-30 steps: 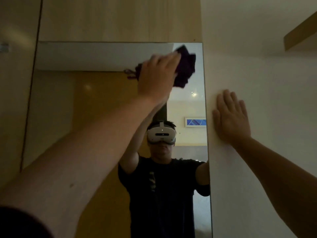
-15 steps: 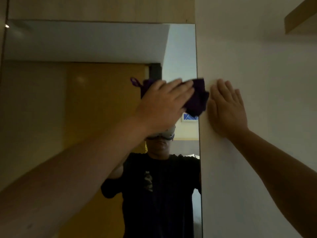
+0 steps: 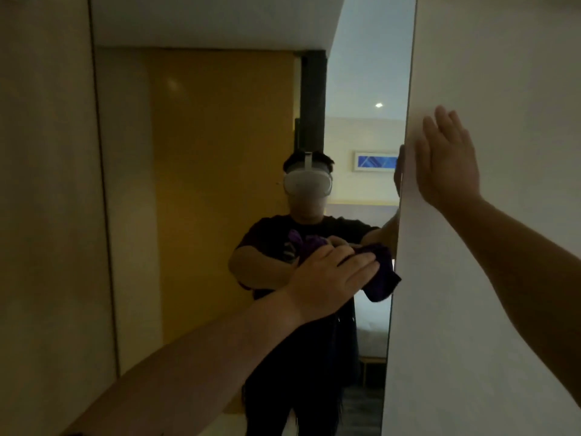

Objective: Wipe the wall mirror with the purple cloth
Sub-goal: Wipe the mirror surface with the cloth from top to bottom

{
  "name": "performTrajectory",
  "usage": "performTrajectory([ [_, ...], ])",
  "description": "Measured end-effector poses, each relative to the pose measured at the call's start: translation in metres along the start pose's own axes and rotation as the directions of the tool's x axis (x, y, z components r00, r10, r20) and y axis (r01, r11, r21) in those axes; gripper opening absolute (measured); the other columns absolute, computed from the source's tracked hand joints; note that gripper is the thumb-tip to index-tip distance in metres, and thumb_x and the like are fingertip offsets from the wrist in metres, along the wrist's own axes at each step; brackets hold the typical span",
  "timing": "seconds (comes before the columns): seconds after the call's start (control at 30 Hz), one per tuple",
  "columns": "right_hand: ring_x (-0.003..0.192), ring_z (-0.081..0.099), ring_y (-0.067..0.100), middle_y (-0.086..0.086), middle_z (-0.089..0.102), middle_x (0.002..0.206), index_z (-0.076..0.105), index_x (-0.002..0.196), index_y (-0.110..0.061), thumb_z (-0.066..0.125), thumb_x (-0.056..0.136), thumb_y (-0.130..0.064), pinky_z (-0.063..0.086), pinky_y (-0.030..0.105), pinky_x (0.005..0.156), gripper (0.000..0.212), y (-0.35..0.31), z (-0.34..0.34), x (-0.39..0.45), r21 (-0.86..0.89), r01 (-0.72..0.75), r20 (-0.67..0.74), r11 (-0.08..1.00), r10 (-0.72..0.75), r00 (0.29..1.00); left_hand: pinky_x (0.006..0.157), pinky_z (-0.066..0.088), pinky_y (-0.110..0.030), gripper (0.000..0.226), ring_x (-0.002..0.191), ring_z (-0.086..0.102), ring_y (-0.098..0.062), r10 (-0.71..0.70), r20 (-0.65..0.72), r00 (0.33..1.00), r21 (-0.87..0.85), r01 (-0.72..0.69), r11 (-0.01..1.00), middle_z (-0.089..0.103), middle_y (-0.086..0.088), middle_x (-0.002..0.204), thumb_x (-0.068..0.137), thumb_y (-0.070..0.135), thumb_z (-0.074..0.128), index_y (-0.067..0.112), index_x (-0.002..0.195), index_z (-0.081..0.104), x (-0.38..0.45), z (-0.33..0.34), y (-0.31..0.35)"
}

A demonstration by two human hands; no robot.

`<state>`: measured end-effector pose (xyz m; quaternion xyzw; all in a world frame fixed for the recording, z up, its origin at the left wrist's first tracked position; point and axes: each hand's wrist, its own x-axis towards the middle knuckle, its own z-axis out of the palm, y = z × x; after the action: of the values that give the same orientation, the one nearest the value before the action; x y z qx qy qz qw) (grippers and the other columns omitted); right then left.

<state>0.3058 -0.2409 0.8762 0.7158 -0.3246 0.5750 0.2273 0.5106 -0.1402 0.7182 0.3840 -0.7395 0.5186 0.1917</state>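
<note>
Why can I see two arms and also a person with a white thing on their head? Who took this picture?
The picture comes from a camera worn on a person's head, so the arms belong to that person. In front of them is a wall mirror, and the figure inside it is their own reflection; the white thing is the headset that carries the camera. The left hand presses a purple cloth flat against the glass near its right edge to wipe it. The right hand is open and lies flat on the white wall beside the mirror, holding nothing.

Dim room: white wall right, wood panel left.
</note>
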Motion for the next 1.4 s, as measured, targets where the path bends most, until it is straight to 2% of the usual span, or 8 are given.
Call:
performTrajectory([
  [0.23,0.146,0.025,0.040,0.024,0.035,0.153,0.048,0.137,0.002,0.027,0.103,-0.032,0.023,0.056,0.117,0.052,-0.112,0.001,-0.047,0.162,0.112,-0.009,0.980,-0.112,0.994,0.090,0.046,-0.041,0.039,0.112,0.058,-0.029,-0.175,-0.236,0.956,0.073,0.197,0.978,0.060,-0.006,0.135,0.095,0.007,0.060,0.011,0.134,0.060,-0.069,-0.062,-0.072],
  [0.4,0.151,0.015,0.028,0.013,0.028,0.160,0.039,0.149,-0.012,0.026,0.106,-0.037,0.016,0.049,0.121,0.051,-0.202,0.046,-0.101,0.127,0.159,0.093,0.979,-0.171,0.981,0.086,0.047,-0.044,0.040,0.109,0.059,-0.031,-0.164,-0.291,0.943,0.119,0.206,0.971,0.061,-0.009,0.133,0.091,0.006,0.067,0.007,0.131,0.060,-0.145,-0.110,-0.132],
  [0.53,0.153,0.000,0.021,0.007,0.017,0.164,0.027,0.155,-0.017,0.029,0.108,-0.035,-0.004,0.038,0.123,0.051,-0.263,0.083,-0.138,0.097,0.205,0.202,0.974,-0.221,0.954,0.085,0.048,-0.044,0.052,0.110,0.057,-0.029,-0.197,-0.292,0.936,0.180,0.256,0.950,0.061,-0.007,0.134,0.084,0.017,0.081,0.008,0.130,0.059,-0.204,-0.131,-0.180],
  [0.63,0.152,-0.007,0.020,0.007,0.012,0.165,0.026,0.155,-0.015,0.030,0.108,-0.034,-0.010,0.036,0.122,0.051,-0.290,0.105,-0.154,0.038,0.205,0.213,0.978,-0.208,0.955,0.085,0.047,-0.043,0.057,0.109,0.053,-0.027,-0.206,-0.286,0.936,0.233,0.276,0.933,0.061,-0.006,0.133,0.081,0.025,0.084,0.009,0.129,0.060,-0.230,-0.135,-0.215],
  [0.87,0.152,0.001,0.030,0.016,0.017,0.162,0.029,0.152,-0.008,0.031,0.107,-0.032,0.000,0.051,0.122,0.051,-0.294,0.142,-0.163,-0.077,0.246,0.176,0.966,-0.229,0.957,0.086,0.045,-0.044,0.055,0.113,0.052,-0.027,-0.199,-0.331,0.922,0.210,0.278,0.938,0.058,-0.005,0.136,0.085,0.022,0.077,0.010,0.133,0.054,-0.224,-0.118,-0.262],
  [0.97,0.151,0.003,0.031,0.018,0.019,0.161,0.026,0.152,-0.007,0.029,0.107,-0.033,0.002,0.052,0.122,0.053,-0.286,0.153,-0.163,-0.121,0.302,0.107,0.946,-0.290,0.951,0.088,0.043,-0.044,0.048,0.119,0.049,-0.025,-0.202,-0.302,0.932,0.199,0.268,0.943,0.057,-0.004,0.138,0.088,0.018,0.069,0.011,0.134,0.056,-0.208,-0.102,-0.263],
  [1.13,0.149,0.012,0.031,0.019,0.024,0.158,0.031,0.151,-0.005,0.032,0.107,-0.033,0.008,0.054,0.121,0.052,-0.277,0.168,-0.164,-0.168,0.362,-0.034,0.917,-0.372,0.928,0.111,0.029,-0.043,0.050,0.140,0.041,-0.026,-0.246,-0.262,0.933,0.234,0.309,0.922,0.045,-0.004,0.151,0.098,0.034,0.053,0.012,0.142,0.050,-0.215,-0.077,-0.239],
  [1.4,0.145,0.025,0.041,0.021,0.029,0.156,0.036,0.149,-0.004,0.039,0.105,-0.029,0.014,0.057,0.119,0.051,-0.270,0.172,-0.163,-0.175,0.384,-0.075,0.907,-0.401,0.913,0.113,0.030,-0.045,0.050,0.142,0.037,-0.026,-0.069,-0.120,0.990,0.163,0.088,0.983,0.041,-0.004,0.153,0.097,0.022,0.051,0.014,0.146,0.045,-0.361,0.000,-0.125],
])
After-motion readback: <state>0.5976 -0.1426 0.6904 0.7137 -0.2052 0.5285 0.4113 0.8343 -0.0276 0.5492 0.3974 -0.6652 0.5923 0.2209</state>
